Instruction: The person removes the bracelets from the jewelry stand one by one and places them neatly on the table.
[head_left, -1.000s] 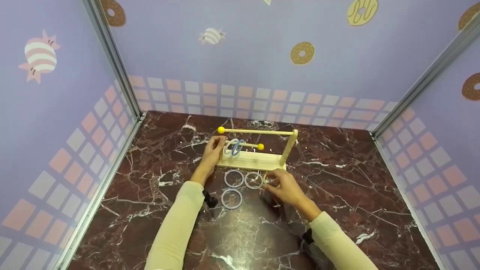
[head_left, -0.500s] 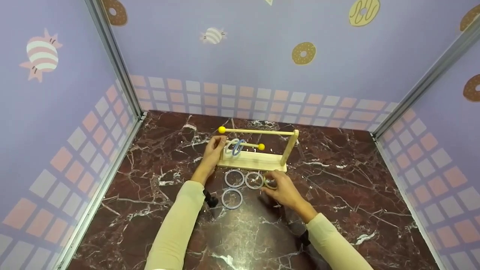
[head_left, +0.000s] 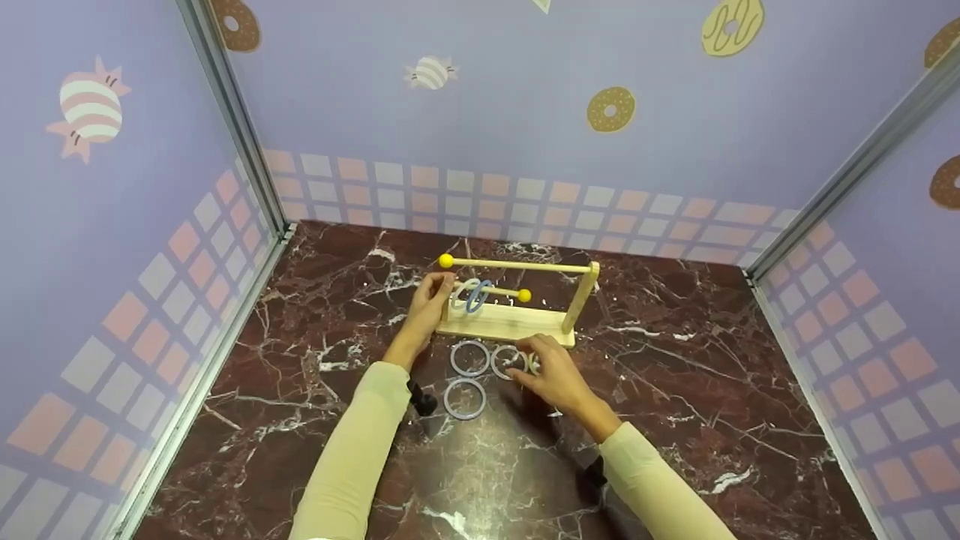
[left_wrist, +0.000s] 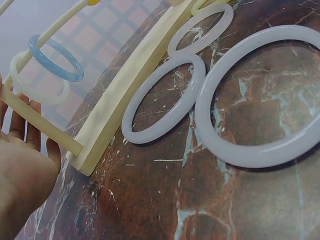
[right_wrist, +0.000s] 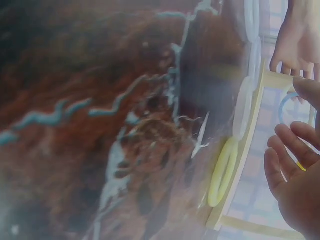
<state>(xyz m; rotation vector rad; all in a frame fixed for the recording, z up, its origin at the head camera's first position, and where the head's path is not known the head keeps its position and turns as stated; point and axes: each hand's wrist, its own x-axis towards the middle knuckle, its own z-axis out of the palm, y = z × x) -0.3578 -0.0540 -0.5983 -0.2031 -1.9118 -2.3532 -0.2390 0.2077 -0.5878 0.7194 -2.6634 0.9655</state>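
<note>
My left hand (head_left: pixel 426 307) grips the left post (left_wrist: pixel 42 122) of a wooden rack (head_left: pixel 510 322), its fingers showing behind the post in the left wrist view. A blue ring (left_wrist: pixel 55 65) and a pale whitish ring (left_wrist: pixel 50 98) hang on the lower rod, which ends in a yellow ball (head_left: pixel 524 295). My right hand (head_left: pixel 559 379) hovers over the rings in front of the rack, thumb and fingers apart, holding nothing. Under it lie a yellow ring (right_wrist: pixel 216 182) and a whitish ring (right_wrist: pixel 242 107). Two lavender rings lie further left, one nearer the rack (left_wrist: pixel 150 136), one nearer me (left_wrist: pixel 250 162).
The upper rod (head_left: pixel 517 265) runs from the tall right post (head_left: pixel 581 300) to a yellow ball (head_left: pixel 446 260) on its left end. Patterned purple panels (head_left: pixel 510 90) enclose the dark red marbled tabletop (head_left: pixel 675 375) at the back and sides.
My right hand has shifted left from the yellow ring towards the whitish ring beside it. My left hand stays on the post, and the rings have not visibly moved.
</note>
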